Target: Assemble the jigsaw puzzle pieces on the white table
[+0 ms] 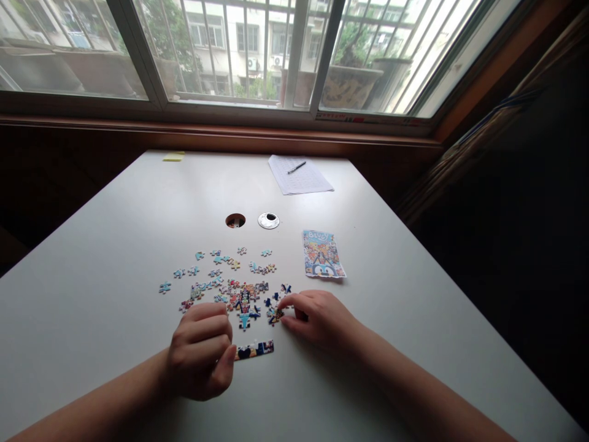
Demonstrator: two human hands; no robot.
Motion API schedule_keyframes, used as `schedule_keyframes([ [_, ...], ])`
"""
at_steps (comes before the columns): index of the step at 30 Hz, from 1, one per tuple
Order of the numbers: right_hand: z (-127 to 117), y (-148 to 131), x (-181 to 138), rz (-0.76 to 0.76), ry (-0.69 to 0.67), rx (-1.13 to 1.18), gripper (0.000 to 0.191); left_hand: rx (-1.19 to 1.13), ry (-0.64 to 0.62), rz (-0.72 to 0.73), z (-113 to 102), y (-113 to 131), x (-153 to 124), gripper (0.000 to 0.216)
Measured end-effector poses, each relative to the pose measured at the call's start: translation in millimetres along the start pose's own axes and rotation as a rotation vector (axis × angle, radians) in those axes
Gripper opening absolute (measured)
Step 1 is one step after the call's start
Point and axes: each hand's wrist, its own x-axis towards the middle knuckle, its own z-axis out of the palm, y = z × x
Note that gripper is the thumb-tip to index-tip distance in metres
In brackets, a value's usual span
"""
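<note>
head view: here on the white table (115,221), the right hand (322,316) is in among the puzzle pieces (245,301), thumb and forefinger bent around a small piece at the right edge of the scatter! pinched or merely touched, i cannot tell. over to the left hand (202,350), fingers curled into a loose fist, its inside hidden, so no telling whether it clasps anything. just beside its thumb, the joined strip (255,350) lies nearest the person, its left end behind the hand. the loose pieces spread beyond both hands, thickest in the middle. beyond the right hand, the picture card (323,255) lies flat; further back, a round silver cover (269,221) sits beside a hole (235,221). at the far edge, a pen (297,167) on papers (306,182), and yellow notes (173,156) over to the left!
</note>
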Motion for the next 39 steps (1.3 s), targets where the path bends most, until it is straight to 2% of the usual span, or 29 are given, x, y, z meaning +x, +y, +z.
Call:
schedule_keyframes([
  [39,2.8,4.0,-1.2,-0.018,0.014,0.008,0.017,0.022,-0.003,-0.014,-0.4,0.6,2.9,0.026],
])
